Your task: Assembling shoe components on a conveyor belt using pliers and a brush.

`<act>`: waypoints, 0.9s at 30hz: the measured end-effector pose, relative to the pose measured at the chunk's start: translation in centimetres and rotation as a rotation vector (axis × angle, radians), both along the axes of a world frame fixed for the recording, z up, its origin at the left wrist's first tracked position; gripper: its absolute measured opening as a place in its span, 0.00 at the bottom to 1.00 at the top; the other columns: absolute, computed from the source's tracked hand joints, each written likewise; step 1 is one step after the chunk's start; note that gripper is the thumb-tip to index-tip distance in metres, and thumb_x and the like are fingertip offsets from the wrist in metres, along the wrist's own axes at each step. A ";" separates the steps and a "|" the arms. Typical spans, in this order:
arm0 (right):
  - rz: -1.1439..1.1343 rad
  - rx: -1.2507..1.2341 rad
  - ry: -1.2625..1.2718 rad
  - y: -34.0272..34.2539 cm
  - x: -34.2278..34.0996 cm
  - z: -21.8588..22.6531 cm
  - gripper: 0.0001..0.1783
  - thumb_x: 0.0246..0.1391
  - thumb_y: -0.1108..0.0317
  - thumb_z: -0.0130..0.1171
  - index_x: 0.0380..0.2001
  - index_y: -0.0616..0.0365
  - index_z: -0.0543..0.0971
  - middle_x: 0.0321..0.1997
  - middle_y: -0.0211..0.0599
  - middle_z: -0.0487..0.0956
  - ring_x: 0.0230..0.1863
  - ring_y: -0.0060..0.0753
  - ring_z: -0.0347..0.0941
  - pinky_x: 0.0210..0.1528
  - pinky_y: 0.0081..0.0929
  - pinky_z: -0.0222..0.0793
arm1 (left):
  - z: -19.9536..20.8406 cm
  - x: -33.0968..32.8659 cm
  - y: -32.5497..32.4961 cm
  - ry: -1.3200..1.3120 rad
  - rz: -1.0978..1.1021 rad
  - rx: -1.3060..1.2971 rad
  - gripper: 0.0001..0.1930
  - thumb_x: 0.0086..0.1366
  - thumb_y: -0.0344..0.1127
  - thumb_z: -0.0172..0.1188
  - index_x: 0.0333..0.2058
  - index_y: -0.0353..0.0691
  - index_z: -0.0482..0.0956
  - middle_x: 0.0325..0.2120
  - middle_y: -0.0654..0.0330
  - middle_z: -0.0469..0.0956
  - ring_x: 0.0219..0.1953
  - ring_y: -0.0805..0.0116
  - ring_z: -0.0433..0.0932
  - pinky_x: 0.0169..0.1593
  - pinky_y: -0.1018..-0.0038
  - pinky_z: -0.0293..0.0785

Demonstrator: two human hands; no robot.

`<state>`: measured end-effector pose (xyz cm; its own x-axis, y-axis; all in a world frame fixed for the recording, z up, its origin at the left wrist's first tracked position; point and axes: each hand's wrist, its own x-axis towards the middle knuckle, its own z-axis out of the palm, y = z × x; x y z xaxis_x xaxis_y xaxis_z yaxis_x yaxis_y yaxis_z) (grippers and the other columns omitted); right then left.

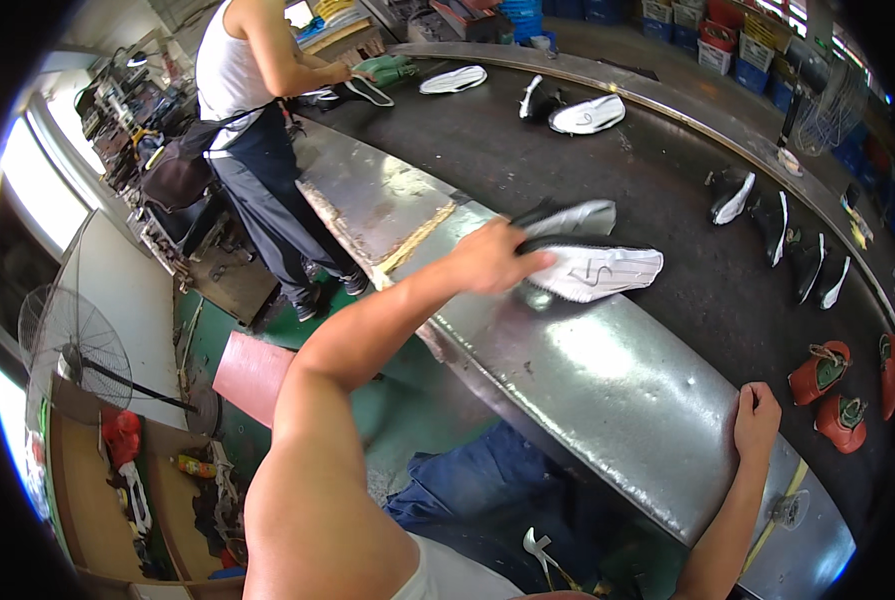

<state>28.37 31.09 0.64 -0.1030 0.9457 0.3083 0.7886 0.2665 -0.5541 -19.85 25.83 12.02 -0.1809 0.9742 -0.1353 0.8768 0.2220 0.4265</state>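
Nearest the lower edge, a tool with a pale head [537, 548] shows beside the person's blue trousers [477, 470]. The right grip [757, 422] rests on the metal-topped desk [587, 350], its fingers curled in; whether anything is inside cannot be told. A small clear container [790, 512] stands near that forearm. Farther along, the left grip [490, 260] is closed around one end of a black shoe with a white sole [597, 275], tilted so the marked sole shows, above the desk's far edge; a second black-and-white shoe [585, 217] is just behind, but whether it is held too is unclear. On the dark surface [702, 310] beyond are three red shoes [845, 436] at right, then a row of four white-soled shoes [734, 197], and farther off another white-soled shoe [589, 116]. A co-worker [239, 70] stands beside the desk farther up, hands at a dark shoe [370, 92].
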 end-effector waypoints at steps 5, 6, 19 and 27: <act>0.036 0.095 -0.010 0.3 0.3 -0.9 0.11 0.61 0.66 0.55 0.37 0.65 0.78 0.38 0.51 0.81 0.42 0.54 0.78 0.48 0.41 0.71 | -2.2 -2.2 -12.7 0.196 -0.180 0.348 0.26 0.61 0.49 0.67 0.49 0.33 0.82 0.64 0.35 0.62 0.67 0.34 0.59 0.68 0.53 0.59; 0.038 0.101 -0.008 0.4 0.4 -1.3 0.11 0.61 0.66 0.55 0.37 0.65 0.78 0.38 0.51 0.81 0.42 0.54 0.78 0.48 0.41 0.71 | -2.4 -1.2 -13.8 0.288 -0.210 0.389 0.32 0.59 0.46 0.68 0.57 0.31 0.76 0.68 0.37 0.55 0.70 0.30 0.50 0.71 0.49 0.52; 0.206 0.364 0.101 -26.7 -8.3 -2.3 0.14 0.58 0.73 0.58 0.47 0.65 0.77 0.53 0.51 0.76 0.56 0.56 0.72 0.62 0.45 0.65 | -0.8 4.8 -6.2 0.388 -0.220 0.008 0.47 0.56 0.68 0.64 0.63 0.36 0.67 0.51 0.48 0.80 0.55 0.54 0.79 0.57 0.61 0.74; 0.174 -0.221 0.733 -35.5 -9.6 -6.4 0.21 0.63 0.69 0.56 0.58 0.64 0.72 0.59 0.43 0.75 0.52 0.30 0.73 0.50 0.23 0.69 | -3.6 3.9 -13.8 -0.252 -0.231 -0.045 0.49 0.53 0.79 0.58 0.49 0.30 0.80 0.31 0.47 0.85 0.34 0.57 0.86 0.42 0.63 0.81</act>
<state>18.77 -4.44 -5.73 -0.0981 0.9820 0.1614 0.1586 0.1756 -0.9716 -15.97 12.02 8.45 0.0887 0.9774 -0.1917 0.7745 0.0533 0.6303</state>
